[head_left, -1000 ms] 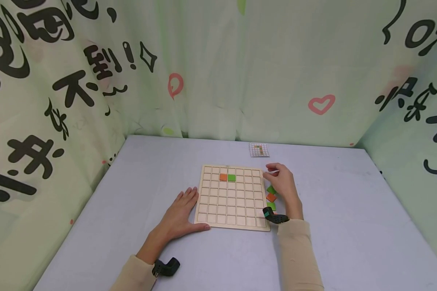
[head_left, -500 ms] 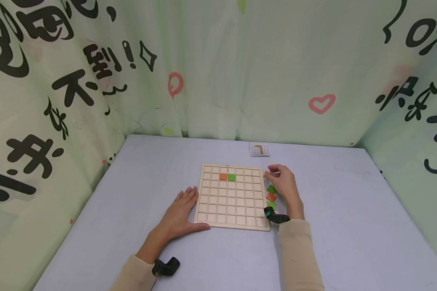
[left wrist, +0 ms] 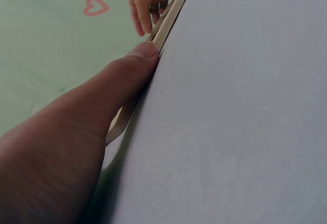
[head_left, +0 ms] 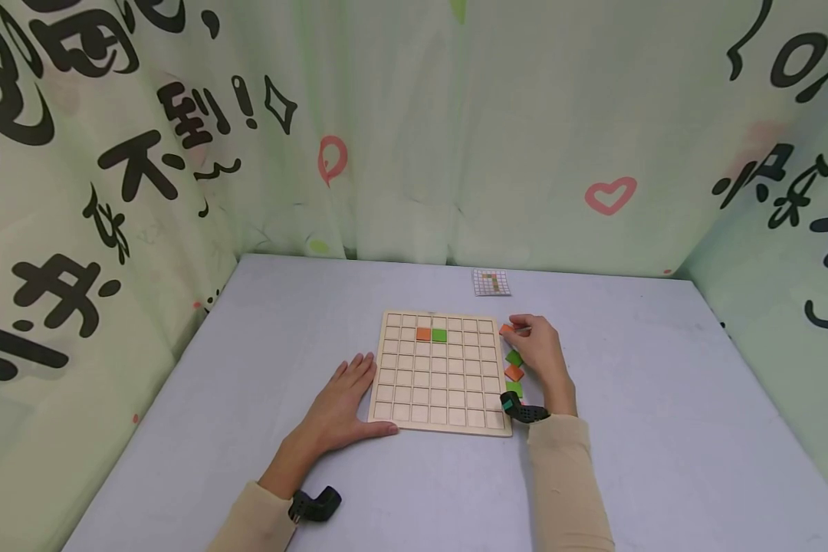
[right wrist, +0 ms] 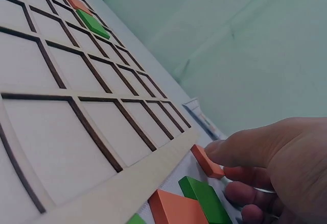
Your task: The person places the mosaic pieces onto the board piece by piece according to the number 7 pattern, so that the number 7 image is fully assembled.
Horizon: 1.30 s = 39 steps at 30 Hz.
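A wooden grid board (head_left: pixel 421 379) lies on the table. An orange tile (head_left: pixel 423 334) and a green tile (head_left: pixel 439 336) sit side by side in its second row from the far edge. My left hand (head_left: pixel 341 402) rests spread at the board's near left corner, its thumb (left wrist: pixel 138 58) along the front edge and its fingers by the left side. Beyond the board's right edge, my right hand (head_left: pixel 538 349) pinches another orange tile (right wrist: pixel 207 162) between thumb and fingers. Its fingertips are partly hidden behind the tile and thumb.
More loose tiles lie along the board's right side: a green one (right wrist: pixel 204 198), an orange one (right wrist: pixel 176 208) and another green one (head_left: pixel 514 389). A small printed grid card (head_left: pixel 491 283) lies behind the board. A printed curtain (head_left: pixel 400 153) surrounds the table.
My right hand has shifted slightly right and nearer, and the orange tile at its fingertips now shows more clearly. My left hand and the board have stayed put.
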Available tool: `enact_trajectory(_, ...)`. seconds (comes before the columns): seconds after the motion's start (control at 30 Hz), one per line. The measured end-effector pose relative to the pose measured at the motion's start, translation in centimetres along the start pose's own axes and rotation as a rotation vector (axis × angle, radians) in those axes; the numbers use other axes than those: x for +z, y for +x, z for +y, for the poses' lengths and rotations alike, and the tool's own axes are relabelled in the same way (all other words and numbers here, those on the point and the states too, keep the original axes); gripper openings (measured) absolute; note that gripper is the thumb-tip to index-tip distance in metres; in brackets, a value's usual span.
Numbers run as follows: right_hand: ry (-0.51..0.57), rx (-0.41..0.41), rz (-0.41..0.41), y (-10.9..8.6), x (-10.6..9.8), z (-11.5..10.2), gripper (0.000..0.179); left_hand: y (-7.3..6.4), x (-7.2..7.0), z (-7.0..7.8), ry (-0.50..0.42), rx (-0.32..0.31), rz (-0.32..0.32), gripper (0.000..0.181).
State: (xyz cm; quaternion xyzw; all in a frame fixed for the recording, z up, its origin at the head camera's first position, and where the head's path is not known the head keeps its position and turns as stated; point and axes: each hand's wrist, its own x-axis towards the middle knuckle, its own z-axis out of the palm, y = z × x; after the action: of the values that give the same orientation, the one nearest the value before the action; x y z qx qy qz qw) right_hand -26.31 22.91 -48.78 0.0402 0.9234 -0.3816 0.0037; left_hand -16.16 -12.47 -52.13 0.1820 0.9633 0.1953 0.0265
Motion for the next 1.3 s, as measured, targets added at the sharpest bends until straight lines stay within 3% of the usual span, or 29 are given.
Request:
enact_trajectory(0.63,-0.09,-0.001,-0.001,0.22,0.53,0.19,0.036,0.0,-0.1,0.11,0.005,0.003,0.004,0.114)
enact_trajectory(1.3,-0.02,-0.001,0.035,0.07,0.35,0.36,0.03,-0.15,-0.2,0.2,0.012,0.011,0.015,0.113)
